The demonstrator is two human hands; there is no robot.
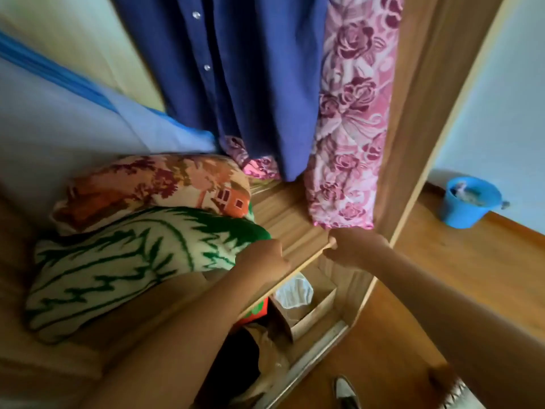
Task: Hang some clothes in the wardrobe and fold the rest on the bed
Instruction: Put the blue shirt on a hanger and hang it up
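A dark blue buttoned shirt (236, 84) hangs in the wardrobe. To its right hangs a pink rose-patterned garment (351, 119), its hem just above my right hand (354, 249). That hand sits at the front edge of the wooden shelf (283, 214), and its thumb and fingers appear to close around the edge. My left hand (262, 258) lies curled at the same edge, against the corner of a green-and-cream folded blanket (118, 270). Its fingertips are hidden. An orange patterned blanket (159, 184) lies stacked behind the green one.
A light blue fabric (73, 122) hangs at the left. Below the shelf are a cardboard box (309, 317), a plastic bag and dark items. The wardrobe's wooden side panel (418, 113) stands at the right. A blue bucket (469, 205) sits on the wooden floor.
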